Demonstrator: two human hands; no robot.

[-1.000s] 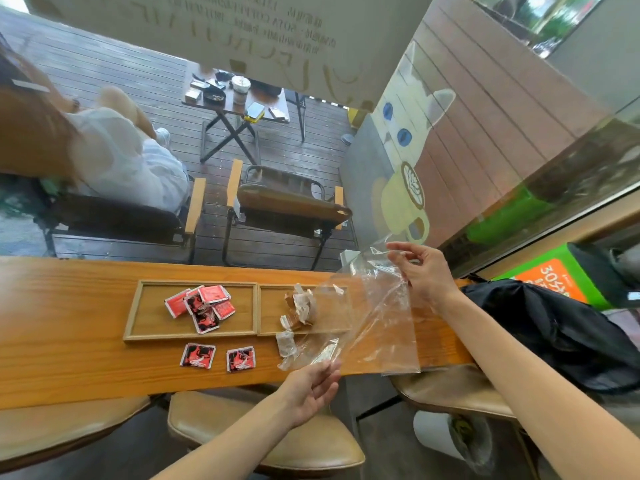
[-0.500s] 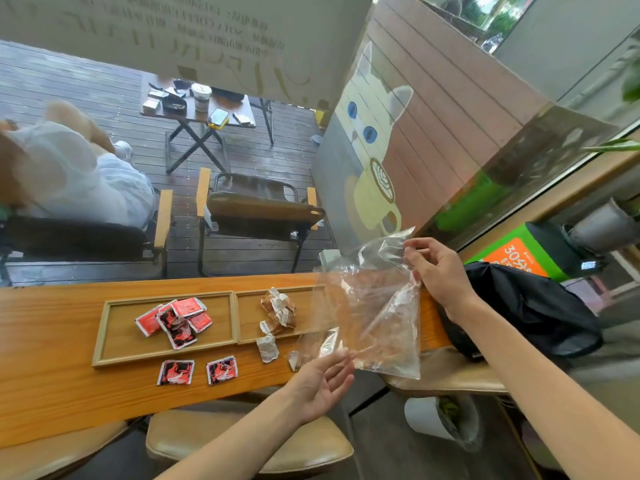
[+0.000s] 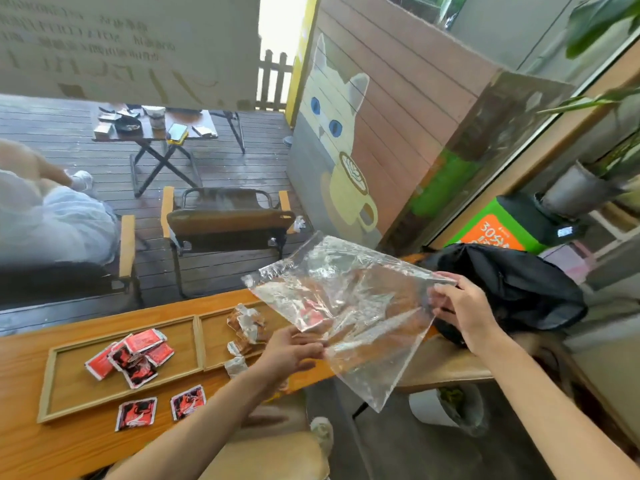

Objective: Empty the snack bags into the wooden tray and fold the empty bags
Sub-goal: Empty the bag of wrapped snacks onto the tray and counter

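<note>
Both hands pinch the clear plastic bag (image 3: 349, 299) above the table (image 3: 41, 441): left hand (image 3: 294, 351) at its 7 o'clock edge, right hand (image 3: 464, 310) at 3 o'clock.

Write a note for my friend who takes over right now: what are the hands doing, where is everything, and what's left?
Left hand: grip pinches the near edge of the clear plastic bag.
Right hand: grip pinches the bag's far right corner; the bag hangs spread in the air and looks empty.
Wooden tray: red packets in the left compartment, brown-and-white packets in the right.
Two red packets and one pale packet lie on the counter, outside the tray.
Done: bag emptied.
Left: fold the bag, probably put the strays in the tray.
</note>
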